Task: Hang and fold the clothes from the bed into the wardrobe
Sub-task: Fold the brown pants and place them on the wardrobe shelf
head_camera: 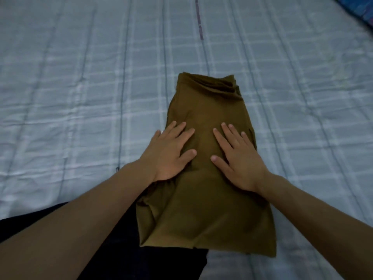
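An olive-brown garment (203, 102) lies folded into a long strip on the bed, running from near me toward the far side. My left hand (171, 152) presses flat on its left half, fingers spread and straight. My right hand (236, 156) lies flat on its right half in the same way. The two hands sit side by side near the strip's middle, a little apart. The near end of the garment overlaps a dark piece of cloth.
The bed is covered by a pale blue checked sheet (80, 87) that fills the view. A dark navy cloth (125, 257) lies at the near edge under my left forearm. A colourful patterned fabric (363, 11) shows at the top right corner.
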`<state>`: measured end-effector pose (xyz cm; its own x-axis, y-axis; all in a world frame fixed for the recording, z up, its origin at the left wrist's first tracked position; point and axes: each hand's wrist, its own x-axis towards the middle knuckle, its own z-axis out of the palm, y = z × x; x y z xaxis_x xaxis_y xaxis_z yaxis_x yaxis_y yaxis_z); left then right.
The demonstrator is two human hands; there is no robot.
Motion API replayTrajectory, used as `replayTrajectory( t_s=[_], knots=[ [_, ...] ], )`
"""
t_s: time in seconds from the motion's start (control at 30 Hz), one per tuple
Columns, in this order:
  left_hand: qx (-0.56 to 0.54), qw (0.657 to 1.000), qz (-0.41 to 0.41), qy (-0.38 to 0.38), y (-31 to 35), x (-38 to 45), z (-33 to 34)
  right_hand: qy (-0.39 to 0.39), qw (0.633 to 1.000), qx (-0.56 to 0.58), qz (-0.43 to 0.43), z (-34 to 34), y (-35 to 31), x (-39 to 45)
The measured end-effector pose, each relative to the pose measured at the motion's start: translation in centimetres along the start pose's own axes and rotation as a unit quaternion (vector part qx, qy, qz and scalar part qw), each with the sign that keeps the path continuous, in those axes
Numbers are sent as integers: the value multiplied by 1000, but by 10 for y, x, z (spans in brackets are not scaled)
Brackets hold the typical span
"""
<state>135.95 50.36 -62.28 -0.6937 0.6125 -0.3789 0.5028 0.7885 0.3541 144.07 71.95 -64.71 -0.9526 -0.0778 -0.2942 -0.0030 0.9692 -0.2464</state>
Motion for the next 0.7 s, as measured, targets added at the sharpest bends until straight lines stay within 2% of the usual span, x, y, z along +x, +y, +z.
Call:
replayTrajectory(
  t_s=[0.1,0.17,0.2,0.27,0.37,0.47,0.53,0.7],
  knots=[
    [5,995,36,91,14,-61,-8,5,998,65,3,-9,-17,-37],
    [59,983,81,157,29,-102,7,57,996,57,-30,1,-41,-73],
    [79,979,98,163,37,-117,19,75,995,52,-46,10,-55,-90],
    [120,982,102,100,45,-137,41,75,994,41,-71,30,-73,-112],
    [164,984,62,1,20,-147,59,3,997,0,-77,54,-65,-125],
    [161,987,25,13,0,-153,59,-22,995,-33,-86,58,-45,-133],
    [169,985,30,15,5,-159,56,-30,995,-30,-92,56,-41,-141],
    [187,969,134,88,30,-162,59,44,996,-8,-77,44,-38,-162]
  ],
)
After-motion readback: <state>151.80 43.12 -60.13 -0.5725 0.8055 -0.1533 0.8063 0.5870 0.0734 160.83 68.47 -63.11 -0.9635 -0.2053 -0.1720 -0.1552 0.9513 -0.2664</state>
